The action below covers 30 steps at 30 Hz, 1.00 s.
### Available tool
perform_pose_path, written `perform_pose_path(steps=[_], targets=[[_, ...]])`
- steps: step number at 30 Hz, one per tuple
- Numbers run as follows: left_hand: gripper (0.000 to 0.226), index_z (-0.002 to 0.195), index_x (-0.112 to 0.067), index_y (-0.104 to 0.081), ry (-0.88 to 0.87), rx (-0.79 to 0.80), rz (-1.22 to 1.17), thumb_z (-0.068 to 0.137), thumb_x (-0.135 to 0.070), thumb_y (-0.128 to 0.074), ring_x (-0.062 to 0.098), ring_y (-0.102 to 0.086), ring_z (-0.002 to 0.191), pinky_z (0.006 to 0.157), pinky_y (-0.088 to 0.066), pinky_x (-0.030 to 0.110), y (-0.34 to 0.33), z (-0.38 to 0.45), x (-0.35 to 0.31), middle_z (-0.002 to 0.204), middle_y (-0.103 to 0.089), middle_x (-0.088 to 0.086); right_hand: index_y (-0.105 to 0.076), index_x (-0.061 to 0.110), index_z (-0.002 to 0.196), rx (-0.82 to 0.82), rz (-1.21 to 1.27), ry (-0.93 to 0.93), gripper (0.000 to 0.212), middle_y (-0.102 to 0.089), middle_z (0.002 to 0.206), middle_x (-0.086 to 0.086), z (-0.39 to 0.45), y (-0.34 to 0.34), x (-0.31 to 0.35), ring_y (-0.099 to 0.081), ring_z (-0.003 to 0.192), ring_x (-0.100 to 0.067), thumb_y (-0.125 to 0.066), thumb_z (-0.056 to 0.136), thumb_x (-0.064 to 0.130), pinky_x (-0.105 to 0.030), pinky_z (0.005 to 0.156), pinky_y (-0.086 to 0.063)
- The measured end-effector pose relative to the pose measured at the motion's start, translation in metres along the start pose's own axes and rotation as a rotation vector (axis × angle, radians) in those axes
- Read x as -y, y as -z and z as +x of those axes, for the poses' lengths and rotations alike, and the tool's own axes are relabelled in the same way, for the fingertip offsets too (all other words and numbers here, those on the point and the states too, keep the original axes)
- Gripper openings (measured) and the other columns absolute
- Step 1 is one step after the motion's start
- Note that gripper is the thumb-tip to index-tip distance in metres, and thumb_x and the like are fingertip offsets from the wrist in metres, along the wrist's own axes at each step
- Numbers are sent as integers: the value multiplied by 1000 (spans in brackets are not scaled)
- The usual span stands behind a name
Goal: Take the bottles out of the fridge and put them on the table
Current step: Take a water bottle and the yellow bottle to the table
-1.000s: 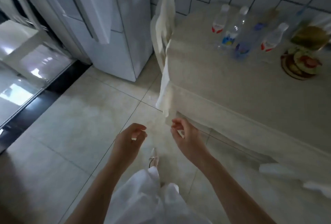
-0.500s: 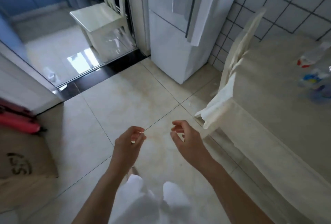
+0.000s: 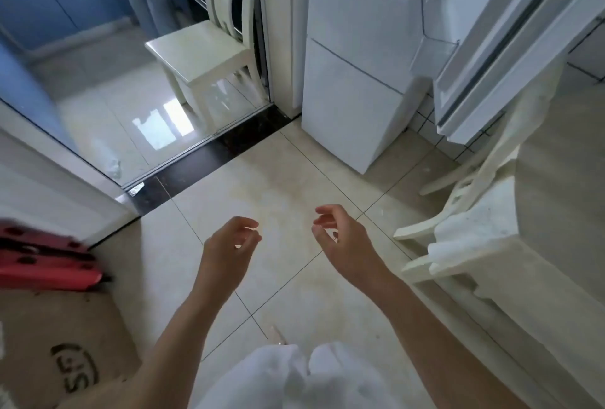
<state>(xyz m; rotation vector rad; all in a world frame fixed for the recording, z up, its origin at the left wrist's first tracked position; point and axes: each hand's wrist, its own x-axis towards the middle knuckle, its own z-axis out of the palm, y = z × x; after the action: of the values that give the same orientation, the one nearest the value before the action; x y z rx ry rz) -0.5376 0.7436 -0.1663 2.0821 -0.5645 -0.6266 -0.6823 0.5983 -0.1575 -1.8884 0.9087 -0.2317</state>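
Left hand point(image 3: 226, 246), right hand point(image 3: 343, 238) — grip slack, fingers loosely curled, empty.

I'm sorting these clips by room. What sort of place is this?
Probably a home kitchen or dining corner: a white fridge with its door open, a tiled wall, and a covered table with a chair.

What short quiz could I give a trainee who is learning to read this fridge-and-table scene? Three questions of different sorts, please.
1. True or false: the left hand holds a bottle.
2. The fridge door is: A open, B closed.
3. What red thing lies at the left edge?

Key: 1 false, both it and the right hand are empty; 2 A; 3 cannot tell, a blurred red object above a cardboard box.
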Motion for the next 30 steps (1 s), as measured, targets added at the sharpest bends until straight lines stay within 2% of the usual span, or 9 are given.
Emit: perform_pose_path(steps=[5,8,12,15,19,21,25,30], targets=[[13,92,-20,-65,-72,15,22,88,-9,-60,18,-69,85,82,-54,38,17,91,-23,83,-73,1,-49,20,126,-79,11,-12,35,-60,111,8,66,-1,29,-56,108,-8,-54,93,29,-24,93,-44],[12,94,-21,-65,-108,29,17,89,-12,-61,19,-69,88,84,-56,42,16,145,-42,86,-73,2,-49,20,127,-148,13,-1,35,-60,113,7,110,14,44,-56,107,-8,-54,93,28,-29,96,-46],[14,91,-28,-63,-185,30,11,89,-13,-62,16,-69,85,83,-56,40,8,227,-77,84,-72,-1,-49,21,124,-229,39,41,32,-59,112,7,186,40,62,-56,107,-9,-54,93,27,-35,97,-49],[20,88,-34,-63,-174,29,-26,87,-14,-63,15,-69,87,86,-55,40,1,288,-110,84,-72,-3,-48,22,126,-257,55,62,34,-59,114,7,247,65,77,-56,109,-8,-54,93,28,-33,97,-48],[14,94,-27,-65,-213,46,-18,88,-15,-61,16,-69,88,89,-54,43,-13,359,-156,87,-73,-3,-49,19,127,-310,68,77,34,-60,115,3,319,102,99,-56,109,-10,-54,93,27,-30,97,-47],[13,96,-25,-65,-247,74,-6,89,-16,-59,15,-68,90,88,-54,37,-23,396,-181,90,-73,-4,-50,18,125,-365,87,79,34,-60,114,3,355,121,108,-56,108,-11,-55,93,26,-32,96,-48],[13,100,-26,-65,-338,128,42,92,-19,-57,6,-67,90,74,-46,15,-41,463,-225,91,-72,-8,-51,21,121,-463,123,62,31,-61,111,5,414,149,121,-58,106,-12,-57,92,25,-35,95,-50],[14,101,-24,-65,-435,179,45,90,-18,-58,10,-66,87,79,-52,28,-70,540,-268,89,-72,-5,-52,19,121,-585,148,28,30,-62,111,3,479,172,131,-58,105,-13,-58,92,24,-33,94,-49]])
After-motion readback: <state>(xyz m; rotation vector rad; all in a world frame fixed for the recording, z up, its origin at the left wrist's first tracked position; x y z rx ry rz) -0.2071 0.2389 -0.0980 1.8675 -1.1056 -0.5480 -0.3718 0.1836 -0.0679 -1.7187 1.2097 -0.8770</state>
